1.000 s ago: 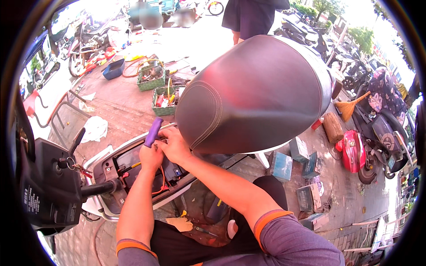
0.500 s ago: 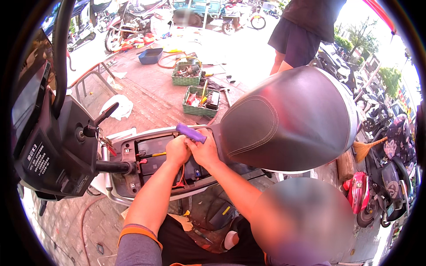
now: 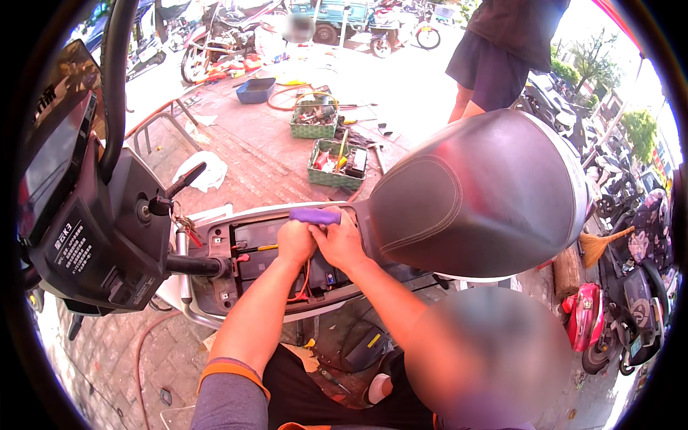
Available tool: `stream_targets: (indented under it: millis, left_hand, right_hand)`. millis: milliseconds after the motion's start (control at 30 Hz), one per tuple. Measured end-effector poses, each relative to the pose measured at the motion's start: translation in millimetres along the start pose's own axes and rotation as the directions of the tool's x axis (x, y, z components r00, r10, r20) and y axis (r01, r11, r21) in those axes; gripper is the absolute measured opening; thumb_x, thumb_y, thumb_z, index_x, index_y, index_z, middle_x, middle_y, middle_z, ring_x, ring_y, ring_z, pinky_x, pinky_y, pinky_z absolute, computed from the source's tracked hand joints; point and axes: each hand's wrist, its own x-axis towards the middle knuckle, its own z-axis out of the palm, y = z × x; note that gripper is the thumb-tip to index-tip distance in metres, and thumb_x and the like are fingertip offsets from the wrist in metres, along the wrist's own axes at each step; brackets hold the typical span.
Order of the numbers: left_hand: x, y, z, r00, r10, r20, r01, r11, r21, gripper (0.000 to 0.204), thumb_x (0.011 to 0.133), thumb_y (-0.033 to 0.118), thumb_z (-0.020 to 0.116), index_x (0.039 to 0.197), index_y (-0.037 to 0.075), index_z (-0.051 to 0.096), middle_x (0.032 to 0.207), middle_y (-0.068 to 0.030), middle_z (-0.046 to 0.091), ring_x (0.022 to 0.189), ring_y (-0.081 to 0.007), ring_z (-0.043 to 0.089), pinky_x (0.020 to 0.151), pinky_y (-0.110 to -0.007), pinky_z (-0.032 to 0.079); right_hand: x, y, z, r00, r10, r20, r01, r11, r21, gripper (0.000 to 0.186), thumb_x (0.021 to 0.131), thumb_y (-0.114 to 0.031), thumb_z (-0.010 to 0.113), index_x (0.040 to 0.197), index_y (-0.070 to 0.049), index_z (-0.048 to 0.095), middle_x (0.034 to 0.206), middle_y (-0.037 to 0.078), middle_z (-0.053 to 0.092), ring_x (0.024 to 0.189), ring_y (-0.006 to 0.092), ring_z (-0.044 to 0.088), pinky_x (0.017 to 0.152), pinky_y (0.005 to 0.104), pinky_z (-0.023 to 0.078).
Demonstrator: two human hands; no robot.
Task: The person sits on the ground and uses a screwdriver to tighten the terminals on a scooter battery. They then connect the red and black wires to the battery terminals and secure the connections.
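Over the open battery compartment (image 3: 254,269) of an electric scooter, my left hand (image 3: 296,241) and my right hand (image 3: 342,240) press close together. Both are closed round a tool with a thick purple handle (image 3: 314,215), which lies crosswise above my knuckles. Its working end is hidden under my hands. Dark battery blocks (image 3: 261,235) fill the compartment. Near my left hand runs a yellow-sleeved cable (image 3: 266,248), and red wires (image 3: 304,292) come out below my wrists. To the right of my hands sits the brown scooter seat (image 3: 487,193).
The scooter's dark front panel (image 3: 100,236), with keys (image 3: 188,223) hanging from it, stands at the left. Beyond the scooter are two green baskets of tools (image 3: 337,175) and a blue basin (image 3: 256,90). A person (image 3: 502,57) stands behind the seat. Parked scooters line the right.
The purple handle has swung from sloping down to the right to nearly level, with my hands still together on it. The whole view has shifted slightly, so the scooter appears farther right.
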Motion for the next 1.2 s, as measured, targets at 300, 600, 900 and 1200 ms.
stream_targets:
  millis: [300,600,900,1200]
  left_hand:
    - [-14.0,19.0,-37.9,0.989,0.117,0.09,-0.123,0.991,0.061,0.019,0.094,0.027,0.072,0.106,0.012,0.072,0.099,-0.0168,0.077,0.097,-0.0388,0.074,0.082,-0.052,0.058]
    - [-50.2,26.8,-78.6,0.837,0.027,0.547,-0.104,0.988,0.112,0.033,0.091,0.039,0.074,0.105,0.009,0.078,0.1,-0.0177,0.078,0.099,-0.0374,0.075,0.088,-0.048,0.058]
    - [-91.5,54.1,-28.4,0.737,-0.205,0.644,-0.132,0.891,0.435,0.051,0.097,0.052,0.072,0.12,0.007,0.075,0.111,-0.0197,0.078,0.111,-0.0382,0.074,0.093,-0.05,0.059]
    - [-25.0,64.9,-36.5,0.93,0.043,0.364,-0.139,0.96,0.242,0.034,0.102,0.036,0.069,0.114,0.005,0.068,0.108,-0.021,0.076,0.109,-0.0429,0.072,0.091,-0.055,0.056]
  right_hand:
    - [2.5,-14.5,-26.4,0.993,0.101,0.068,-0.1,0.995,-0.023,0.019,0.097,-0.02,0.071,0.105,-0.003,0.073,0.098,0.021,0.071,0.094,0.0429,0.068,0.085,0.0517,0.055]
    - [-47.7,-70.6,-183.1,0.457,0.036,0.889,-0.049,0.999,-0.015,0.025,0.088,-0.006,0.07,0.113,-0.004,0.072,0.106,0.017,0.073,0.104,0.0396,0.071,0.088,0.0518,0.055]
    - [-268.7,82.1,-157.7,-0.144,0.673,0.726,0.311,0.727,-0.613,0.035,0.085,-0.016,0.077,0.119,-0.013,0.083,0.122,0.018,0.078,0.117,0.0377,0.074,0.092,0.0464,0.061]
    - [-180.7,23.2,-146.6,0.179,0.456,0.872,-0.104,0.89,-0.444,0.035,0.097,-0.035,0.073,0.125,-0.014,0.076,0.12,0.017,0.077,0.118,0.0383,0.072,0.1,0.0505,0.057]
